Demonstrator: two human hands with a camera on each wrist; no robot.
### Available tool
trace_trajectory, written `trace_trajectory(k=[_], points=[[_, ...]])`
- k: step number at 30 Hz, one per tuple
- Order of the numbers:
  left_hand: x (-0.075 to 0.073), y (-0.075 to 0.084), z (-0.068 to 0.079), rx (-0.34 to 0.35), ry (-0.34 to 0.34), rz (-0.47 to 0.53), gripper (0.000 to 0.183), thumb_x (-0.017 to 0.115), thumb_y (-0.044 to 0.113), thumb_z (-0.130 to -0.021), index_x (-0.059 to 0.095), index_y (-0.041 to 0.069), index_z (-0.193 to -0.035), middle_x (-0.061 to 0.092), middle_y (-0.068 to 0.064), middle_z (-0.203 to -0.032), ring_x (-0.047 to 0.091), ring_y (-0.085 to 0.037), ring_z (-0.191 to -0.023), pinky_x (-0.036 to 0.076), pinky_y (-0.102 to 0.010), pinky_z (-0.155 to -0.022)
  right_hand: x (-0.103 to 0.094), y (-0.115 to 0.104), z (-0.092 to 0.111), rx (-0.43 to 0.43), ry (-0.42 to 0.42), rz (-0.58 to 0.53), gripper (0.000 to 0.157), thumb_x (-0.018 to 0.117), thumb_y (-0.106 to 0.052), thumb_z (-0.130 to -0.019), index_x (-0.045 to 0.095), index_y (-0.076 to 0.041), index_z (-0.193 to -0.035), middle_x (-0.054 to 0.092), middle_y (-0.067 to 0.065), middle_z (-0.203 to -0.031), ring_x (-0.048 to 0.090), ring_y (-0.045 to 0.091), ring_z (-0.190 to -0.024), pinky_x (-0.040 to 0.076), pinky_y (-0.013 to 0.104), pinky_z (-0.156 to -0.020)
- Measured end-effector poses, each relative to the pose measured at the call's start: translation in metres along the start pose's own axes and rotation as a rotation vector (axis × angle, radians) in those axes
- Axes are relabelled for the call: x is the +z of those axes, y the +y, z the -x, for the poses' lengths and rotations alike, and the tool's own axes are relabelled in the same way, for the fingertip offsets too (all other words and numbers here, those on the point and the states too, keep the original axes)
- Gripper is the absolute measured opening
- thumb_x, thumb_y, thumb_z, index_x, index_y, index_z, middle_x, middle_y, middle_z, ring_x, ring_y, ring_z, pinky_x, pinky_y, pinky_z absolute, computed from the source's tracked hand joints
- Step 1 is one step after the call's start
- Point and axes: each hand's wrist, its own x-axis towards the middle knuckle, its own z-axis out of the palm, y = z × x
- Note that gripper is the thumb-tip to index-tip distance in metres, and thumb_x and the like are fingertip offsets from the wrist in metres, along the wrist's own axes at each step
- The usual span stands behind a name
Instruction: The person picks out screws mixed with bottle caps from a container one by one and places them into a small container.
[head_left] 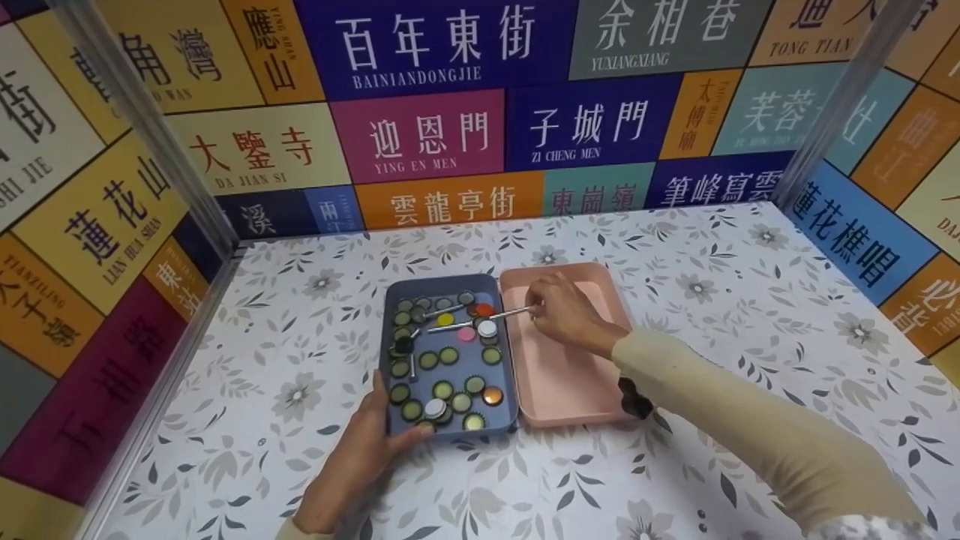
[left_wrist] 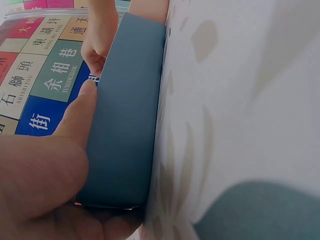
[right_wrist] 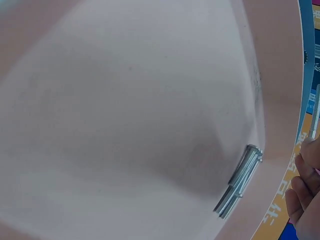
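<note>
My left hand (head_left: 364, 442) grips the near left corner of the blue tray (head_left: 454, 433), its thumb on the rim and fingers along the outer side. Over the left part of the pink tray (head_left: 570, 382), my right hand (head_left: 562, 309) pinches a long silver screw (head_left: 514, 312), which points left toward the blue tray. In the right wrist view, that screw (right_wrist: 314, 112) shows a ridged shaft. Several bottle caps (head_left: 448, 356), mostly underside up, lie scattered in the blue tray. Among them are more silver screws (head_left: 450, 326). A small bundle of screws (right_wrist: 237, 182) rests inside the pink tray.
Both trays stand side by side on a table (head_left: 270, 390) with a leaf and flower pattern. Panels with printed signs (head_left: 420, 131) rise behind the table and at both sides. A dark object (head_left: 636, 397) hangs under the right sleeve.
</note>
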Motion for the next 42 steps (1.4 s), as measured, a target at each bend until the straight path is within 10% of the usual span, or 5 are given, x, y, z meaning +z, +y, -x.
trace_trajectory(k=[42], points=[[0.000, 0.005, 0.002, -0.058, -0.008, -0.023, 0.124, 0.082, 0.042, -0.080, -0.001, -0.008, -0.157, 0.031, -0.036, -0.155, 0.035, -0.046, -0.145, 0.029, -0.057, -0.120, -0.009, 0.050, 0.022, 0.229, -0.099, 0.042, 0.006, 0.065, -0.004, -0.081, 0.070, -0.004, -0.084, 0.065, 0.012, -0.091, 0.054, 0.032, -0.092, 0.044, 0.044, -0.087]])
